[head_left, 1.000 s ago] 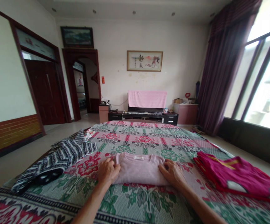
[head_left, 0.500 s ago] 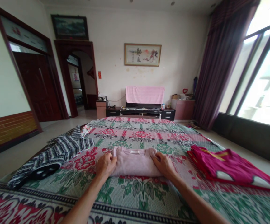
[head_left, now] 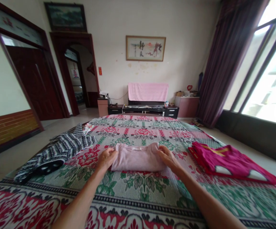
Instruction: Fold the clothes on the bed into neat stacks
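A folded pale pink garment [head_left: 137,156] lies in the middle of a bed covered by a flowered red, green and pink bedspread [head_left: 138,187]. My left hand [head_left: 106,158] rests against the garment's left edge, fingers curled onto it. At the right edge my right hand [head_left: 168,157] lies with its fingers on the cloth. Both arms reach forward from the bottom of the view.
A black-and-white striped garment [head_left: 56,152] lies at the bed's left edge. A folded magenta garment with yellow trim [head_left: 226,159] lies at the right. Beyond the bed stand a low dark TV cabinet [head_left: 142,110] with a pink cloth [head_left: 148,92], a doorway and dark curtains.
Both hands have shifted slightly forward with the pink garment, and their fingers have loosened at its sides. The view has tilted down a little.
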Demonstrator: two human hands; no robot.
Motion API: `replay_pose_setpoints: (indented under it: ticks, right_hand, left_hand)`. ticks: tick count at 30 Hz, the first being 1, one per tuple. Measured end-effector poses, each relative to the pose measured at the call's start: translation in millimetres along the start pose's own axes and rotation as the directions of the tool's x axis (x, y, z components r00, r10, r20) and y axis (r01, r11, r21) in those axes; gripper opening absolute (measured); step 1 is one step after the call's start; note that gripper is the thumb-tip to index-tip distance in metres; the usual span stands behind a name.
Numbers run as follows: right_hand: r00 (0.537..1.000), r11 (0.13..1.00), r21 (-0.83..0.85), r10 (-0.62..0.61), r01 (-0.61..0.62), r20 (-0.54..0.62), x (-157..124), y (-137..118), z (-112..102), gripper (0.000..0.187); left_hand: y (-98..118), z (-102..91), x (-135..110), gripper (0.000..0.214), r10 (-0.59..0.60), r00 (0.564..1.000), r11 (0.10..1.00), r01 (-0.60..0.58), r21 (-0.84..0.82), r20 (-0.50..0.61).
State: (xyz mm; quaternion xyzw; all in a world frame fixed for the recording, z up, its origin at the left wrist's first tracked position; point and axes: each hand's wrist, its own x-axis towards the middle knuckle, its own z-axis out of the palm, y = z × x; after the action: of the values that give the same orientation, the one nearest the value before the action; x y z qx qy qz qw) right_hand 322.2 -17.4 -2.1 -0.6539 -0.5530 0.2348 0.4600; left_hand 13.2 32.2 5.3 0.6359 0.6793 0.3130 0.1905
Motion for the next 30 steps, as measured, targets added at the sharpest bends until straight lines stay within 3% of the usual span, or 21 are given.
replay_pose_setpoints:
  ticks: [4,16,19,23,27,30]
  right_hand:
    - [0.999,0.999,0.023,0.028,-0.029,0.030,4,10,0,0.038]
    - [0.995,0.927,-0.363,0.074,-0.094,-0.069,4,2,-5,0.041]
    - [0.995,0.923,-0.373,0.085,-0.099,-0.054,7,0,-5,0.035]
    - [0.993,0.938,-0.330,0.120,-0.107,0.020,15,-2,-1,0.018]
    - [0.975,0.941,-0.295,0.201,-0.165,0.095,23,-8,5,0.002]
    - [0.968,0.943,-0.275,0.225,-0.188,0.109,24,-13,8,0.006]
  left_hand:
    - [-7,3.1,3,0.036,0.011,1.000,0.988,-0.009,-0.154,0.014]
    - [-15,4.5,8,0.035,-0.046,0.997,0.960,0.062,-0.274,0.066]
    - [-15,0.6,5,0.028,-0.002,0.986,0.933,0.062,-0.355,0.165]
    - [-15,-7.0,3,0.027,-0.035,0.952,0.914,0.154,-0.376,0.304]
    - [-14,-12.5,4,0.033,-0.066,0.931,0.914,0.202,-0.353,0.360]
    - [-12,-12.9,5,0.036,-0.063,0.931,0.920,0.195,-0.341,0.361]
